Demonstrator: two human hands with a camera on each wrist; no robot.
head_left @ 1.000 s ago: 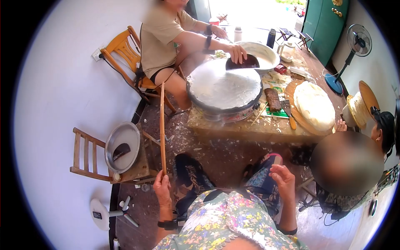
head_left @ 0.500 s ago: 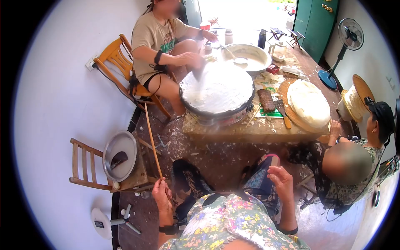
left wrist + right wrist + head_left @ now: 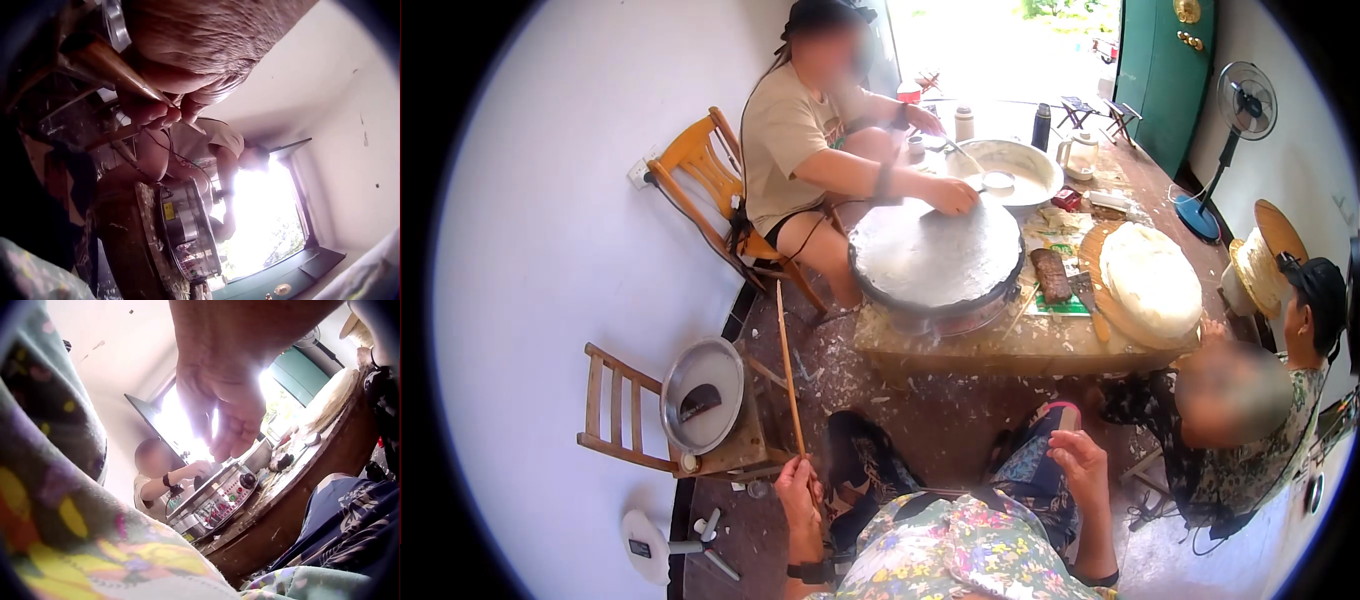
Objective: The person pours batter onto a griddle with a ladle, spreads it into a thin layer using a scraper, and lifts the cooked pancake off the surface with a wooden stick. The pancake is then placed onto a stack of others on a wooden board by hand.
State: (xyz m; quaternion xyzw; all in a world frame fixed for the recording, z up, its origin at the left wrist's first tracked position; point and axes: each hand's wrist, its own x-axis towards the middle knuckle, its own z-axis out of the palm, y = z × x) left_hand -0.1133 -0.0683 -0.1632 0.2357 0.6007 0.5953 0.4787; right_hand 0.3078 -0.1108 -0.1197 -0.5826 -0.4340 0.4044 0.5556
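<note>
My left hand [image 3: 800,492] grips the lower end of a long thin wooden stick [image 3: 789,370], which points up and away. In the left wrist view the fingers curl round that stick [image 3: 119,70]. Above my right thigh my right hand [image 3: 1082,462] hangs with loosely curled fingers and holds nothing; the right wrist view shows the same hand [image 3: 222,403]. Ahead on the table is a round griddle [image 3: 935,255] coated with pale batter. A seated person in a tan shirt [image 3: 785,125] has one hand over it and the other at a ladle in a batter bowl [image 3: 1040,190].
A pile of pale flatbreads [image 3: 1150,280] lies on a round board at the table's right. Near it are a brown block [image 3: 1051,276] and a spatula [image 3: 1092,310]. At left, a metal basin [image 3: 725,425] stands on a wooden stool. Another person [image 3: 1250,465] sits at right.
The seated person's hand has swept across the griddle and back to its far right edge. My stick first tilted left, then swung slightly upright. My right hand keeps its pose while the head view has shifted.
</note>
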